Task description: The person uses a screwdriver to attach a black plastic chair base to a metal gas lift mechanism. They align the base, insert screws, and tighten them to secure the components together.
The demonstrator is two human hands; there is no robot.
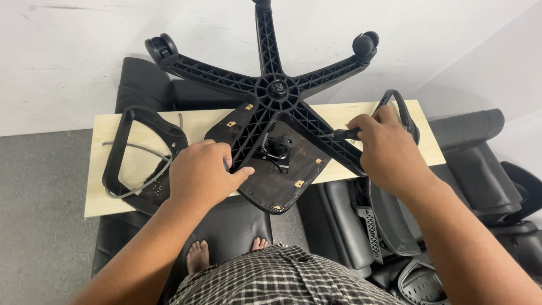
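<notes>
An upturned office chair lies across a pale wooden board (113, 192). Its black five-star base (276, 87) points up at me, with castors (366, 44) on two far arms. My left hand (203, 172) rests on the near left edge of the dark seat underside (285, 181), gripping one base arm. My right hand (387, 149) is closed around a black lever (345, 134) beside the right armrest (403, 110). The black tilt mechanism (276, 151) sits between my hands.
The left armrest (141, 152) and a grey cable (148, 182) lie on the board's left part. Black chair cushions and plastic back parts (389, 226) are stacked at the lower right. A white wall stands behind, grey floor lies to the left, and my bare feet (197, 254) show below.
</notes>
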